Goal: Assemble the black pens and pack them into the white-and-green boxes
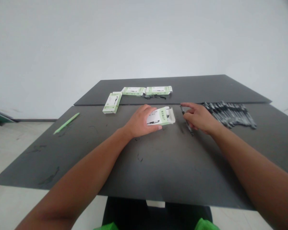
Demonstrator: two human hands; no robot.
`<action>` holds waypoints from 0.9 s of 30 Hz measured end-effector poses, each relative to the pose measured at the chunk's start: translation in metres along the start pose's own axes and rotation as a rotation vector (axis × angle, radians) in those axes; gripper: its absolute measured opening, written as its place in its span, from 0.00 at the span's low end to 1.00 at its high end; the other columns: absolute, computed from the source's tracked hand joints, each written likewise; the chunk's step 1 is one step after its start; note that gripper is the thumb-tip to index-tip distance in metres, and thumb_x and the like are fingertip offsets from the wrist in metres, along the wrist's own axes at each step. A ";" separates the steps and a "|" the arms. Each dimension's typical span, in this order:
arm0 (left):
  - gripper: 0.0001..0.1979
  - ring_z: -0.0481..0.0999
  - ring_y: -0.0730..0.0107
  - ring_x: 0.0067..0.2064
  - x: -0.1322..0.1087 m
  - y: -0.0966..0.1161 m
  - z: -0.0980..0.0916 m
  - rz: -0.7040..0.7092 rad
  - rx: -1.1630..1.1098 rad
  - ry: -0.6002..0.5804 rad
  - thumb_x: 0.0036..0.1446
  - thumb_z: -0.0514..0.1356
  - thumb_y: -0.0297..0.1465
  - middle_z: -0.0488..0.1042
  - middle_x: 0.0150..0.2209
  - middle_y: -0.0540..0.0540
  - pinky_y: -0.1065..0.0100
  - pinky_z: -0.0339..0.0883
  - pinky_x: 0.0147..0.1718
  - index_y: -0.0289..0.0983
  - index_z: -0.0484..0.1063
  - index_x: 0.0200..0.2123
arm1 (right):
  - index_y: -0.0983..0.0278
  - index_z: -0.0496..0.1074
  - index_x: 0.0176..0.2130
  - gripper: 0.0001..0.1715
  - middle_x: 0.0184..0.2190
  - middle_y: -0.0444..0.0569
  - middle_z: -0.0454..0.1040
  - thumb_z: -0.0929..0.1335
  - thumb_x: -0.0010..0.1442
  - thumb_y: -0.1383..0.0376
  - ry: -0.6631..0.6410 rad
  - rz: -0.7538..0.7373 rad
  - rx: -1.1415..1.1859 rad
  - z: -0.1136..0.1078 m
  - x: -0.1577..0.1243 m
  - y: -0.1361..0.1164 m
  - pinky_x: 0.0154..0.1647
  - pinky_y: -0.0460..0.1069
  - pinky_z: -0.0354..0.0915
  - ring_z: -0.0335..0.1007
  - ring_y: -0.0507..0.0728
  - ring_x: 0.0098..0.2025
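My left hand (142, 121) is closed round a small white and green pen box (161, 117), thumb along the near side and fingers over the far side. The box's flap end is open and faces right. Just right of it, my right hand (196, 118) grips a dark pen (187, 122), its index finger stretched along the far end and the other fingers curled. The pen's near tip points down toward me, apart from the box. Beyond my right hand lies a row of several black and clear pens (230, 113), partly behind the hand.
Three more pen boxes lie farther back: a left one (112, 103), a middle one (133, 91) and a right one (159, 90). A few dark pens (153, 96) rest before them. A light green pen (66, 123) lies left. A seam crosses the dark table (144, 172).
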State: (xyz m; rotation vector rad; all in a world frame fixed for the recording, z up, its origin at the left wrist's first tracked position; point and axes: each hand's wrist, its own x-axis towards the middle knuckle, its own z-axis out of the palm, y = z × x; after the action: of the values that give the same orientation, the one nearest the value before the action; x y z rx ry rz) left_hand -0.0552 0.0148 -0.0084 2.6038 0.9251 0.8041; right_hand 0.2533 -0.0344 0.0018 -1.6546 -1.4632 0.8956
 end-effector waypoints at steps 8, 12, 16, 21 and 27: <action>0.42 0.76 0.43 0.63 0.000 -0.002 0.001 0.001 0.015 -0.006 0.58 0.74 0.55 0.76 0.61 0.34 0.43 0.70 0.67 0.39 0.73 0.68 | 0.60 0.72 0.72 0.51 0.19 0.36 0.69 0.73 0.50 0.65 0.012 -0.005 0.425 0.003 -0.014 -0.023 0.11 0.48 0.49 0.55 0.52 0.13; 0.43 0.76 0.43 0.63 0.001 -0.002 0.002 0.011 0.010 -0.005 0.58 0.74 0.55 0.76 0.61 0.34 0.43 0.71 0.67 0.37 0.73 0.68 | 0.55 0.70 0.65 0.44 0.26 0.37 0.75 0.74 0.50 0.65 0.023 -0.087 0.548 0.007 -0.016 -0.025 0.11 0.46 0.52 0.60 0.51 0.15; 0.42 0.76 0.43 0.63 0.001 -0.002 0.002 0.014 0.008 -0.007 0.58 0.74 0.54 0.76 0.60 0.34 0.43 0.71 0.66 0.38 0.73 0.68 | 0.52 0.67 0.63 0.43 0.29 0.35 0.76 0.75 0.49 0.66 0.090 -0.173 0.664 0.010 -0.014 -0.022 0.09 0.45 0.53 0.62 0.50 0.15; 0.42 0.76 0.43 0.62 0.001 -0.004 0.004 0.038 0.004 0.004 0.58 0.75 0.54 0.76 0.60 0.34 0.43 0.71 0.66 0.38 0.74 0.68 | 0.53 0.67 0.60 0.40 0.28 0.34 0.72 0.76 0.51 0.67 0.194 -0.253 0.685 0.014 -0.009 -0.020 0.10 0.46 0.61 0.65 0.51 0.16; 0.42 0.76 0.43 0.62 0.001 -0.003 0.004 0.040 0.008 0.004 0.58 0.75 0.53 0.76 0.60 0.34 0.43 0.71 0.65 0.38 0.73 0.68 | 0.53 0.59 0.56 0.40 0.30 0.34 0.74 0.77 0.50 0.68 0.348 -0.297 0.727 0.022 -0.005 -0.018 0.12 0.50 0.69 0.70 0.54 0.18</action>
State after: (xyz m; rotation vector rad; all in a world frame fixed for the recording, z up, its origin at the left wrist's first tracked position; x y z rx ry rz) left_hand -0.0537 0.0176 -0.0122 2.6363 0.8815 0.8176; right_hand 0.2249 -0.0361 0.0066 -0.9598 -0.9456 0.7907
